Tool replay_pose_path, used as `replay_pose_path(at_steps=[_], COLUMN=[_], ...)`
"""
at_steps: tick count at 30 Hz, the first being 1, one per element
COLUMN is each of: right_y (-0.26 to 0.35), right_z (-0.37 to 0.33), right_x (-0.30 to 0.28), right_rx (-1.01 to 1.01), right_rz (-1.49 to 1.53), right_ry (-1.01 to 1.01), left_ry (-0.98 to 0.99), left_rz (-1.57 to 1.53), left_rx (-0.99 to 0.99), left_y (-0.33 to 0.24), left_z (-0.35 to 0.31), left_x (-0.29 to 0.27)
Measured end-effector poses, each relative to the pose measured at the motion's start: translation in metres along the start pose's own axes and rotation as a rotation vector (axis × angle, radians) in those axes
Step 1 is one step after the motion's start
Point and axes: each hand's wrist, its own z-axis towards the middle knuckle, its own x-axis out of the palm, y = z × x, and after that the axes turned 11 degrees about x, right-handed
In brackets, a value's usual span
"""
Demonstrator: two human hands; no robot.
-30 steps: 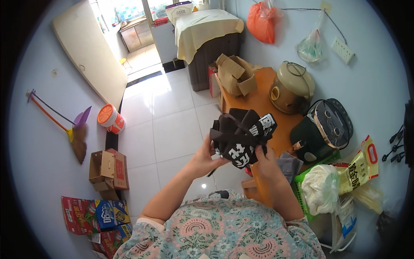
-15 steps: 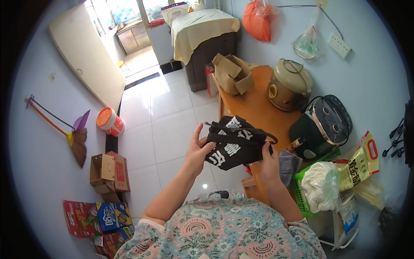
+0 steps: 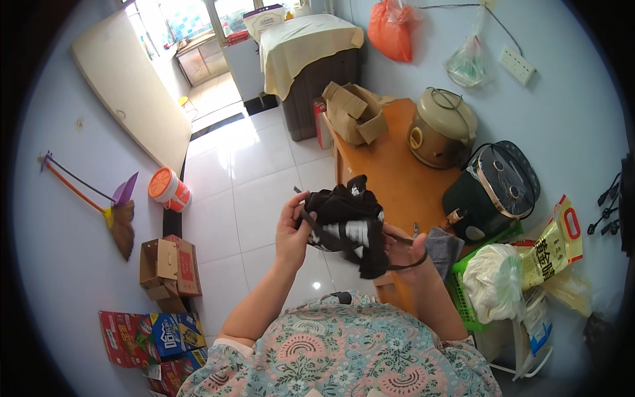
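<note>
A crumpled black cloth item (image 3: pixel 340 204) with white print and thin straps hangs in front of me, above the floor and beside the table's near end. Its exact kind I cannot make out. My left hand (image 3: pixel 292 228) is closed on its left side, thumb in front over a strap. At its right edge is my right hand (image 3: pixel 402 257), palm turned up and fingers apart, partly behind the fabric. A strap loop passes across that palm. The lower right part of the cloth hangs down and is smeared by motion.
On the right, an orange-brown table (image 3: pixel 390 165) bears an open cardboard box (image 3: pixel 356 116), a beige-brown cooker (image 3: pixel 442 129), a dark green appliance (image 3: pixel 493 192) and a grey cloth (image 3: pixel 444 253). A green basket (image 3: pixel 466 304) stands near me. Cartons (image 3: pixel 169 268) and a bucket (image 3: pixel 170 190) line the left wall.
The flatter folded cloth has become loose and bunched, its right part dropping. My right hand has let go of its edge and turned palm up. My left hand shifted slightly left.
</note>
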Motion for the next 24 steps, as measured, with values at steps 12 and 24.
replay_pose_path(at_steps=[12,24], right_y=[0.025,0.071], right_z=[0.004,0.024], right_x=[0.009,0.082], right_rx=[-0.031,-0.345], right_rz=[0.024,-2.014], right_ry=[-0.471,-0.260], left_ry=[0.039,0.751], left_rz=[0.143,0.611], left_rx=[0.271,0.752], left_y=[-0.016,-0.061], left_z=[0.012,0.023], left_x=[-0.002,0.042])
